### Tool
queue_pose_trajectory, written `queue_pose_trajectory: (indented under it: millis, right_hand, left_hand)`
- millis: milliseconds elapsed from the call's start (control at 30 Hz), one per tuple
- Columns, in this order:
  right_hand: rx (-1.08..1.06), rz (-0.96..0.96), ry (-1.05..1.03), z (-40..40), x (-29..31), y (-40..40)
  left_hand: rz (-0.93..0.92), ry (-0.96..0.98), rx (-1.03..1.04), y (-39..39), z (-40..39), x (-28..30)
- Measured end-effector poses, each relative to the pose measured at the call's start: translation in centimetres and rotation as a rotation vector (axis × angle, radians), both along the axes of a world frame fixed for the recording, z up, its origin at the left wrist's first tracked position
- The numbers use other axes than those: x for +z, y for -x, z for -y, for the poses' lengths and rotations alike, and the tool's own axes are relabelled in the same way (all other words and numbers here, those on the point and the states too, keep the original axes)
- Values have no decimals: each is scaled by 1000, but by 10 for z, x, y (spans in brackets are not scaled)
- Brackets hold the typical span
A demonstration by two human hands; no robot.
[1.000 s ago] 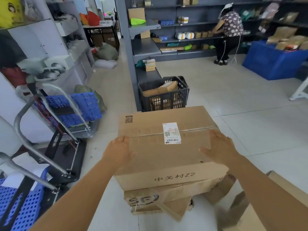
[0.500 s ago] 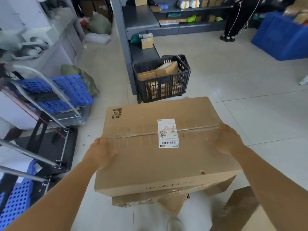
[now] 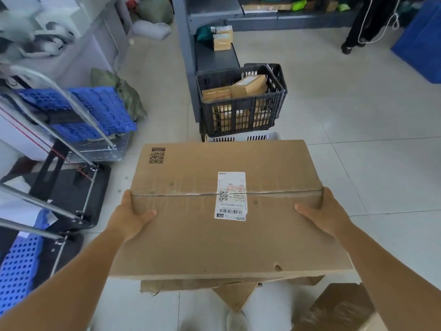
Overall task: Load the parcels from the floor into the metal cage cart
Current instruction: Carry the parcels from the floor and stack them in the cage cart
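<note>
Both hands grip the big cardboard box (image 3: 214, 211) at its short ends, left hand (image 3: 130, 217) and right hand (image 3: 327, 215), thumbs on top, fingers curled under the edges. More flattened cardboard (image 3: 233, 291) lies below it. Straight ahead a black crate (image 3: 241, 103) with small parcels stands near; folded trolleys (image 3: 71, 144) stand at left.

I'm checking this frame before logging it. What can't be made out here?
- Head view: fingers of left hand and right hand wrap under the big box, hidden.
- Boxes beneath: mostly covered by it.
- Shipping label: print too small.
- Cart: cut off at left edge.
</note>
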State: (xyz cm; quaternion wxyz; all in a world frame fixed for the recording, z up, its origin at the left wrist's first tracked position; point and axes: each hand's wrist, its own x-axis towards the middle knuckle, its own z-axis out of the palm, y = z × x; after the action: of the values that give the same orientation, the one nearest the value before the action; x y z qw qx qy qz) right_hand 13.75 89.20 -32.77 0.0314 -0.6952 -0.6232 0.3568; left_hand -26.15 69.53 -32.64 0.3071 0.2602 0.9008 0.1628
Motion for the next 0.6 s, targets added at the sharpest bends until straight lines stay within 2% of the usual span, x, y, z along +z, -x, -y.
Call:
queue_pose_trajectory:
  millis: [267, 600]
  right_hand:
    - [-4, -47, -36, 2, 3, 1]
    - [65, -140, -107, -5, 46, 13]
  left_hand:
    - [17, -71, 110, -4, 8, 0]
    - [2, -202, 229, -4, 34, 24]
